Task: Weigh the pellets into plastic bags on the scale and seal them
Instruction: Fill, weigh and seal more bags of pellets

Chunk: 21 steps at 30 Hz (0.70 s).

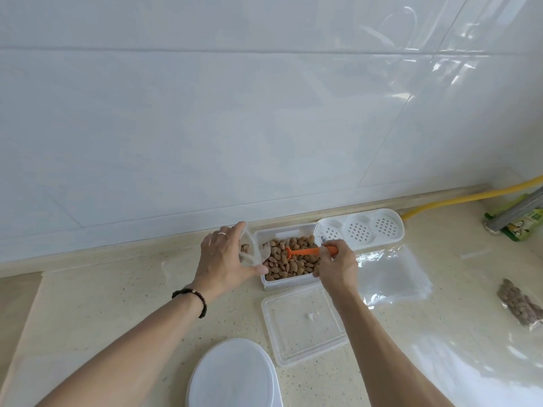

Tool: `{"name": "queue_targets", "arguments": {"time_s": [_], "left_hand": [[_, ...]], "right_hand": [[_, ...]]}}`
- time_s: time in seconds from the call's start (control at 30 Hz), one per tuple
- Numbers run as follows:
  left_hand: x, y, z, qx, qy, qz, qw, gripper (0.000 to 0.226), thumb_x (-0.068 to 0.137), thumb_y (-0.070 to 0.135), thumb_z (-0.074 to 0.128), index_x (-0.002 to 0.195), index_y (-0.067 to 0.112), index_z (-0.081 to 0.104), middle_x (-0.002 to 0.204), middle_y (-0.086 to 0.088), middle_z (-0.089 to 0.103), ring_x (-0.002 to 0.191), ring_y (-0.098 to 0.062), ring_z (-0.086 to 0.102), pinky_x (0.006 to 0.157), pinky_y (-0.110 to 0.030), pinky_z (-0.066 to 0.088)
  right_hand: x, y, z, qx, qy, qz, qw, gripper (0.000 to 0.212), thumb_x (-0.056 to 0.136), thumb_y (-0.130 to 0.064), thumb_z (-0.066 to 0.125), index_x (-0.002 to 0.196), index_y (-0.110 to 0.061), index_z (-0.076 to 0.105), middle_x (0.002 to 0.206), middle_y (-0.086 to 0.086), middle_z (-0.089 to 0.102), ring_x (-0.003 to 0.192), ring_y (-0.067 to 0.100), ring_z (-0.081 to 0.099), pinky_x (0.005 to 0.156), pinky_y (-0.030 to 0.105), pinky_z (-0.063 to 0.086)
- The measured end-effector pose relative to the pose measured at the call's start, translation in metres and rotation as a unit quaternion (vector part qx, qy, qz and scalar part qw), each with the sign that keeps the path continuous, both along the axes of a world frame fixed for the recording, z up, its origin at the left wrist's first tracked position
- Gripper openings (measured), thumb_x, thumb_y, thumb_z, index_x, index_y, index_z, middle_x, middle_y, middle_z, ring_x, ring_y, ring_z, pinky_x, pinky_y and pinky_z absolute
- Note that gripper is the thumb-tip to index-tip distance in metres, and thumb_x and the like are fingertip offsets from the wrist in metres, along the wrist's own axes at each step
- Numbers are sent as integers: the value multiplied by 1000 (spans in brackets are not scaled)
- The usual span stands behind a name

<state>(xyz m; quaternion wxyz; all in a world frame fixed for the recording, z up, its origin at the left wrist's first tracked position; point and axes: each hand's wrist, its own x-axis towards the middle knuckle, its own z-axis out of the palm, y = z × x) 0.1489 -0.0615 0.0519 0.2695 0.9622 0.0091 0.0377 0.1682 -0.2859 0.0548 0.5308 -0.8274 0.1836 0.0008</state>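
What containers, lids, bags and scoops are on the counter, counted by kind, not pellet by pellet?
Tub of pellets: 1
Flat clear lid: 1
Round white lid: 1
Perforated white tray: 1
Orange scoop: 1, held by the right hand
Open bag: 1, held by the left hand
Filled bag: 1
Stack of empty bags: 1
Total: 8

A wall of large glossy white tiles [205,113] fills most of the view, with thin grout lines running across it and bright daylight reflections glinting on the tiles at the upper right. Below it lies a pale beige speckled stone worktop [117,304], joined to the wall by a low raised lip of the same stone [147,245]. A yellow hose [470,196] runs along the back edge at the right.
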Motion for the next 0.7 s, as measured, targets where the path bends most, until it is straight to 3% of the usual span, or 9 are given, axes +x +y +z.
{"name": "queue_targets", "arguments": {"time_s": [0.33, 0.6, 0.7], "left_hand": [[11, -10, -3, -2, 8, -12, 1000, 107, 57, 73, 74, 143, 22, 34, 118, -3, 56, 117, -23, 48, 109, -45, 29], [19, -35, 10, 6, 26, -13, 1000, 108, 58, 75, 72, 143, 21, 32, 124, -5, 53, 119, -26, 46, 105, -43, 32], [18, -43, 16, -34, 29, -12, 999, 111, 56, 72, 76, 144, 20, 32, 125, -4, 51, 121, -25, 44, 105, -42, 29]], "right_hand": [[-3, -32, 16, 158, 38, -155, 974, 9, 98, -10, 52, 104, -10, 59, 83, 8, 72, 43, 14, 55, 50, 27, 47], [-8, -35, 68, 175, -36, -101, 979, 10, 97, -10, 55, 105, -8, 61, 86, 9, 74, 44, 13, 54, 50, 28, 47], [-15, -23, 87, 115, -89, -35, 989, 7, 96, -10, 56, 99, -9, 62, 85, 8, 72, 44, 14, 57, 47, 26, 48]]}}
